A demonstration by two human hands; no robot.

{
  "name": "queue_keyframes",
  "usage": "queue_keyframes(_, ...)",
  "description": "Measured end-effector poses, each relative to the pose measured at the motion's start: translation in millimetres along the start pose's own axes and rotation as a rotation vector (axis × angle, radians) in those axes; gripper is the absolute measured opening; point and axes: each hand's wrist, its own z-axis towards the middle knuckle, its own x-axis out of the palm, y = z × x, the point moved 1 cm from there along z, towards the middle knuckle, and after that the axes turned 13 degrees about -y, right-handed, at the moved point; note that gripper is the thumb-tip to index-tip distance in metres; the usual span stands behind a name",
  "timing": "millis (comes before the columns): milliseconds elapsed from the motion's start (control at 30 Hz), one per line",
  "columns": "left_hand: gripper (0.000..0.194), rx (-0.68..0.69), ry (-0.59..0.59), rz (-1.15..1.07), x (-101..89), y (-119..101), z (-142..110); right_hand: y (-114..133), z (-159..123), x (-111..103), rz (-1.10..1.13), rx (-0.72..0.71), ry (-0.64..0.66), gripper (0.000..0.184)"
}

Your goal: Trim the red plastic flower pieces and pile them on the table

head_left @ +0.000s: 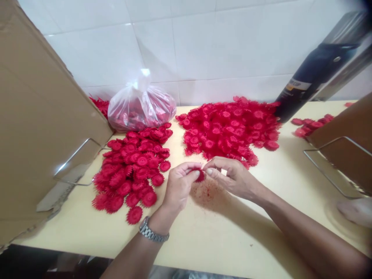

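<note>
My left hand (178, 184) is closed, its thumb and fingers pinching a small red artificial flower (200, 176) with a fringed edge. At the right side of that flower, my right hand (232, 176) has thumb and forefinger pressed together; whatever lies between those fingertips is too small to make out. Under both hands, red crumbs (207, 192) are scattered on the pale yellow tabletop (215, 240). A heap of round red flowers (130, 166) spreads to the left of my hands. Just beyond them lies a larger heap of similar red flowers (229, 126).
A tied plastic bag (142, 106) of red pieces stands by the tiled wall (192, 46). Cardboard (49, 116) with a metal wire loop (78, 159) borders the left side; another brown board (345, 135) is at right. A dark bottle (310, 73) stands behind the far heap.
</note>
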Motion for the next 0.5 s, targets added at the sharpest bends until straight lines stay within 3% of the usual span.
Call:
queue_keyframes(233,0.006,0.04,-0.038,0.009,-1.7,13,-1,-9,-6,9,0.004,0.055,0.007,0.022)
queue_keyframes(500,0.016,0.011,0.05,0.122,-7.0,18,-3,-8,-7,13,0.073,0.052,-0.005,0.026)
